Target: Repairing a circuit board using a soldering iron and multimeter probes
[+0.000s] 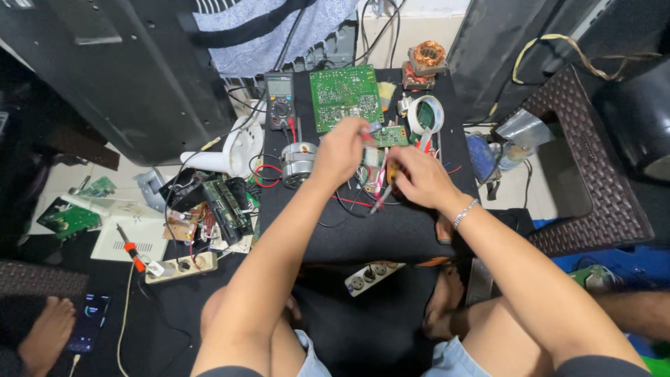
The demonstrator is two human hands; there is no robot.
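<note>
My left hand (342,150) is closed around a thin tool with a red grip, its tip over a small green circuit board (389,135) on the black mat (391,230). My right hand (419,178) pinches a slim probe or tool with a yellow part, pointing down-left among red, white and black wires (363,199). The two hands are close together above the small board. A large green circuit board (344,96) lies just beyond them. A silver bracelet is on my right wrist.
A multimeter (280,99) and a round metal motor (298,164) sit left of the hands. A tape roll (426,115) and copper coil (427,59) lie behind. Power strips (373,276) (180,267), loose boards, a soldering iron (130,249), a phone (88,322) and a wicker chair (586,174) surround.
</note>
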